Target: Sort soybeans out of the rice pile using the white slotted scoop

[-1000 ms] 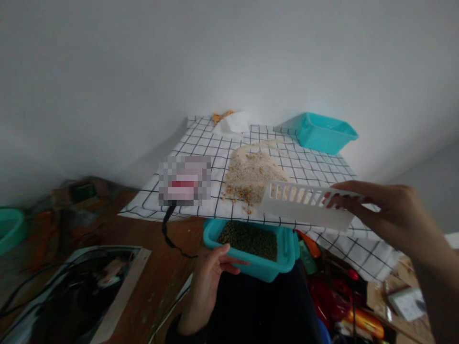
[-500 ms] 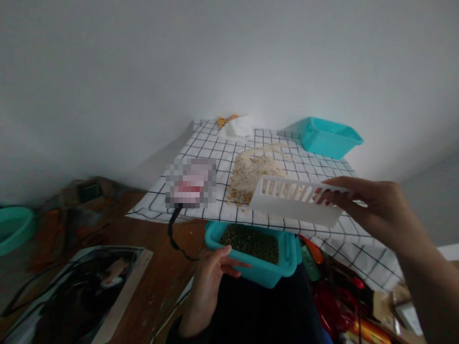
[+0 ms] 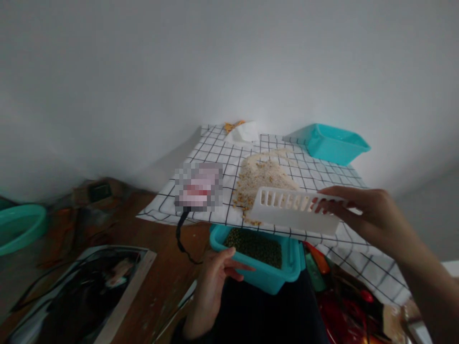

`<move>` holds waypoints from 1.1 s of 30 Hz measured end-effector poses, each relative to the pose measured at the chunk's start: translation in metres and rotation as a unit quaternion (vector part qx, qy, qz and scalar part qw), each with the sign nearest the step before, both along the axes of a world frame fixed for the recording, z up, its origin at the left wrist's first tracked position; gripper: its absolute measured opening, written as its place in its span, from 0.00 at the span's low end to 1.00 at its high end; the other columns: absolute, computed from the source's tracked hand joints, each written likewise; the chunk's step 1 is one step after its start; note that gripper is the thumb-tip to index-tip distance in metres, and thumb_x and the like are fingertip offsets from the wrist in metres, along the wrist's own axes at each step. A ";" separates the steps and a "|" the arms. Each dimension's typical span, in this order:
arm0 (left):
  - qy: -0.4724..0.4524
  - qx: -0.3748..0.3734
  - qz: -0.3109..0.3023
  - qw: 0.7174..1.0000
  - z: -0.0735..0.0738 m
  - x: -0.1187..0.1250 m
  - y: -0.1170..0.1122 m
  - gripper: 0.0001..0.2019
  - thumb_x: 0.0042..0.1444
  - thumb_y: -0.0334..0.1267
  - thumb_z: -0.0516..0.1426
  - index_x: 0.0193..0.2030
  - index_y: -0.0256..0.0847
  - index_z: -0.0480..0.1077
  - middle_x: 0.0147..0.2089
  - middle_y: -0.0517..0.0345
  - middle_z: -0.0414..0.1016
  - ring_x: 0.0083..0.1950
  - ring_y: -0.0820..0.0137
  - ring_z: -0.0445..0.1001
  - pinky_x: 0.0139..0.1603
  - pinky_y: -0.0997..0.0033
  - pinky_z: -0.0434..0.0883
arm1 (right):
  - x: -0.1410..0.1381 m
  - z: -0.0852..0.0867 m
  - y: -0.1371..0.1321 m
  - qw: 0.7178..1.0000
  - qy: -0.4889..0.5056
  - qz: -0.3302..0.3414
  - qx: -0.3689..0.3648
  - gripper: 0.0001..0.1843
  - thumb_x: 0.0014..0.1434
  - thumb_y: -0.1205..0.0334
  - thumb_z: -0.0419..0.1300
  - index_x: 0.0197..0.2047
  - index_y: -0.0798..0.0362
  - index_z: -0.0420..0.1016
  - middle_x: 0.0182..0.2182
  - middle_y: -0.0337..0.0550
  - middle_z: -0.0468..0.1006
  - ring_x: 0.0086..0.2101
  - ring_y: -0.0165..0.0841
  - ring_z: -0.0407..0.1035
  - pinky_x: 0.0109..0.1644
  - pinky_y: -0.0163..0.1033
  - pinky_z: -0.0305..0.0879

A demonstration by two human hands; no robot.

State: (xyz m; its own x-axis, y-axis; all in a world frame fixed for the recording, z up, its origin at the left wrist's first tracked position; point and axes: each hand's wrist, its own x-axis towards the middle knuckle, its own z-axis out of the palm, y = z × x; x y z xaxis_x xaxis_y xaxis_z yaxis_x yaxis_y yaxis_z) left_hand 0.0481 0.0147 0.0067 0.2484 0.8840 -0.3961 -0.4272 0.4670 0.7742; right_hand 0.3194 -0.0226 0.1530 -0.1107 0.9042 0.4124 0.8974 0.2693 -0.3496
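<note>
My right hand (image 3: 353, 205) grips one end of a white plastic slotted tray (image 3: 292, 217), tilted on its side at the front of the checked cloth. Its far end is beside a heap of pale, crumbly grain (image 3: 263, 174) with yellowish bits along the near-left side. Below the table edge is a turquoise plastic bin (image 3: 267, 279) partly filled with small dark green beans or pellets (image 3: 254, 246). My left hand (image 3: 217, 274) holds the bin's near-left rim, thumb on top and fingers against its side. The bin sits at my lap.
A second turquoise bin (image 3: 333, 145) stands at the back right of the checked cloth (image 3: 211, 148). White paper (image 3: 244, 134) lies at the back, with a blurred-out object (image 3: 199, 186) and its black strap at left. An open box (image 3: 139, 272) and red items (image 3: 340, 310) are on the floor.
The white tray has moved slightly toward me and left, nearer the cloth's front edge, with yellowish bits now beside its end. My left hand stays on the bin; the view has shifted a little.
</note>
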 end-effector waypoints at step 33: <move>0.039 0.003 -0.036 0.999 -0.010 -0.012 0.010 0.10 0.49 0.44 0.63 0.26 0.40 0.76 0.18 0.53 0.81 0.20 0.68 0.79 0.19 0.78 0.68 | -0.026 -0.003 0.052 0.998 -0.015 -0.015 0.056 0.11 0.64 0.65 0.57 0.38 0.52 0.83 0.27 0.41 0.84 0.22 0.30 0.74 0.28 0.33 0.68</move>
